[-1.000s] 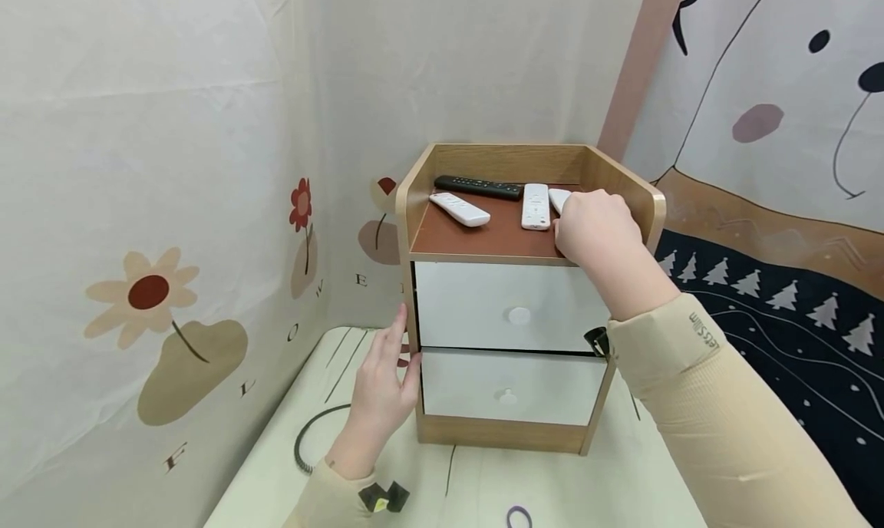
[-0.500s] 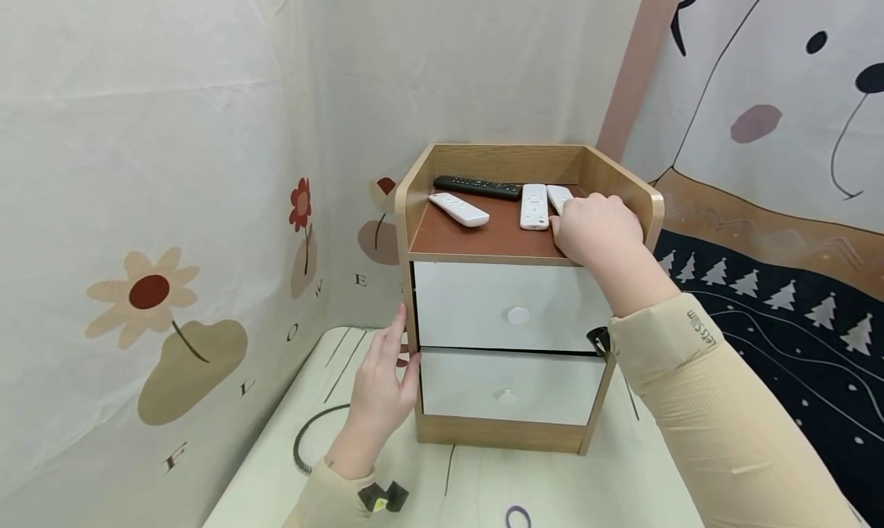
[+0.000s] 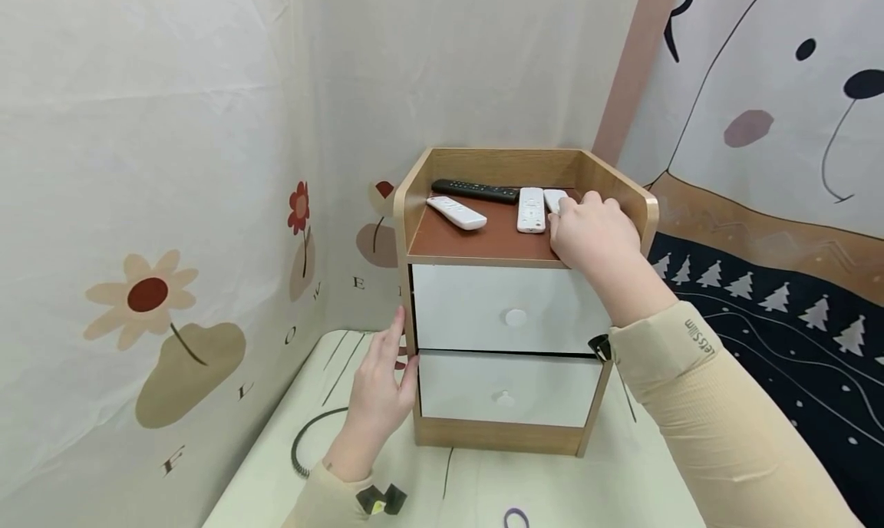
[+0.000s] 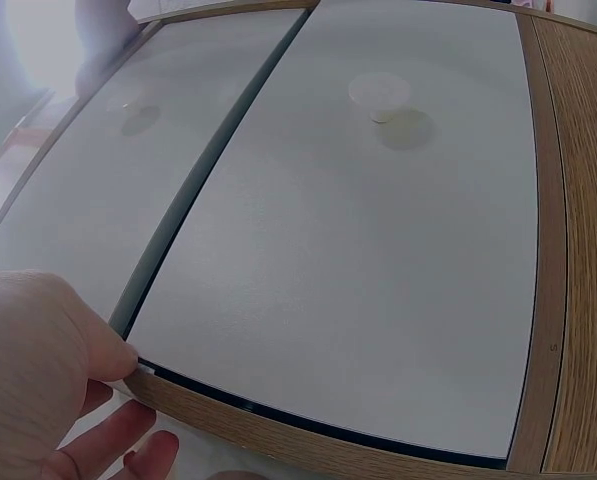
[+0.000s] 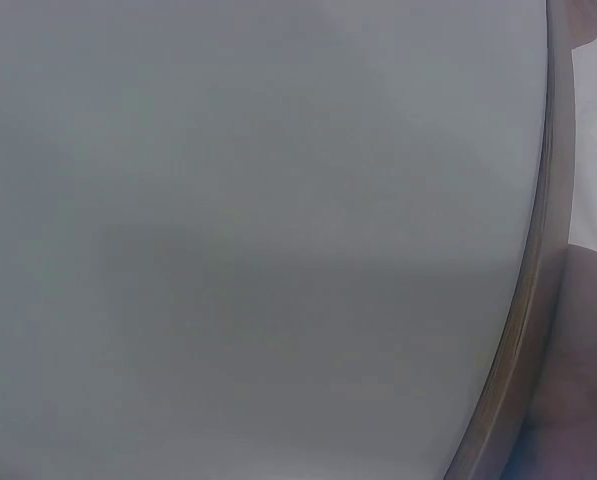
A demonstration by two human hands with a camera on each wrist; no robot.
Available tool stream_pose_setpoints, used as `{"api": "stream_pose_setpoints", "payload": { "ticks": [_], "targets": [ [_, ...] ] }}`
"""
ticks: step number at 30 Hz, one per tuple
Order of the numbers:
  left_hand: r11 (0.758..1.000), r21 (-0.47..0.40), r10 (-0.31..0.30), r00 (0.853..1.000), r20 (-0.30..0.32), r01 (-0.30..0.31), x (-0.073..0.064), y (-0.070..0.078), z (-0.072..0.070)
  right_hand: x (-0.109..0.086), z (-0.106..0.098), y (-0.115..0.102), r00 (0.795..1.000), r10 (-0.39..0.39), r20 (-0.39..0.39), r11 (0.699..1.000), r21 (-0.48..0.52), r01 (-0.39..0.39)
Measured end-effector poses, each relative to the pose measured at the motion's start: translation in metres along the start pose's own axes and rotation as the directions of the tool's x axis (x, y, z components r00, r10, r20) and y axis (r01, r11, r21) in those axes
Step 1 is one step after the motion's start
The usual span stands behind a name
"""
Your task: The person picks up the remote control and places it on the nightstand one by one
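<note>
A small wood-framed cabinet with two white drawers stands on a pale cloth. My left hand lies against its left side, fingers extended, the thumb at the front edge by the gap between the drawers. On the brown top, my right hand curls its fingers over a white remote control, hiding its near part. Left of that lies another white remote control, with a third white one set at a slant farther left. A long black remote control lies behind them.
Raised wooden sides and a back rim enclose the top. Round knobs sit on the upper drawer and the lower drawer. A coiled dark cord and a purple ring lie on the cloth.
The right fingers shift slightly over the right-hand white remote, and a fingertip now covers more of its far part. My left hand stays against the cabinet. The head view drifts a little.
</note>
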State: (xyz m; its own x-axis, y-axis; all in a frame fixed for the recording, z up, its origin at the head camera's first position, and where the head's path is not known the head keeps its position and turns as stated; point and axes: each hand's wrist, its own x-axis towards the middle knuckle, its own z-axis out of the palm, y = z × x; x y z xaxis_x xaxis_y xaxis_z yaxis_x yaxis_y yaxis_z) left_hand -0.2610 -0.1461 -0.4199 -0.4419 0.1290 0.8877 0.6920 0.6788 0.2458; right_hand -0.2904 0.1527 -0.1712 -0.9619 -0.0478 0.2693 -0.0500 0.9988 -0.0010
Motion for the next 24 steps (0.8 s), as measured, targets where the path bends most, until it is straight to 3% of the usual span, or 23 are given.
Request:
{"api": "stream_pose_setpoints", "payload": {
  "ticks": [10,13,15,17,18,20,22,23,24],
  "targets": [
    [1.000,0.005,0.004,1.000,-0.005,-0.004,0.001,0.000,0.000,-0.001,0.002,0.000,0.997,-0.029,-0.069,1.000,0.010,0.029],
    [1.000,0.005,0.005,1.000,0.000,-0.005,0.002,0.001,-0.001,-0.007,0.006,0.001,0.984,-0.042,-0.176,0.999,0.012,0.044],
    [1.000,0.008,-0.005,1.000,-0.004,0.005,0.003,0.003,-0.003,-0.014,0.012,0.003,0.948,-0.057,-0.312,0.997,0.033,0.071],
    [1.000,0.020,-0.006,1.000,-0.027,0.007,0.004,0.005,-0.005,-0.023,0.021,0.004,0.870,-0.094,-0.483,0.990,0.046,0.132],
    [1.000,0.027,-0.003,0.999,-0.047,0.004,0.005,0.007,-0.007,-0.027,0.026,0.005,0.812,-0.125,-0.570,0.983,0.043,0.181],
    [0.999,0.026,0.023,0.995,-0.097,-0.021,0.006,0.011,-0.011,-0.038,0.038,0.006,0.670,-0.190,-0.717,0.956,0.019,0.291],
    [0.997,0.017,0.083,0.987,-0.137,-0.081,0.007,0.015,-0.015,-0.051,0.050,0.006,0.527,-0.268,-0.807,0.909,-0.029,0.417],
    [0.992,0.009,0.123,0.982,-0.147,-0.123,0.008,0.018,-0.017,-0.058,0.056,0.007,0.465,-0.307,-0.830,0.874,-0.052,0.483],
    [0.986,-0.004,0.166,0.974,-0.151,-0.169,0.009,0.020,-0.019,-0.065,0.062,0.007,0.419,-0.341,-0.842,0.835,-0.066,0.547]
  ]
}}
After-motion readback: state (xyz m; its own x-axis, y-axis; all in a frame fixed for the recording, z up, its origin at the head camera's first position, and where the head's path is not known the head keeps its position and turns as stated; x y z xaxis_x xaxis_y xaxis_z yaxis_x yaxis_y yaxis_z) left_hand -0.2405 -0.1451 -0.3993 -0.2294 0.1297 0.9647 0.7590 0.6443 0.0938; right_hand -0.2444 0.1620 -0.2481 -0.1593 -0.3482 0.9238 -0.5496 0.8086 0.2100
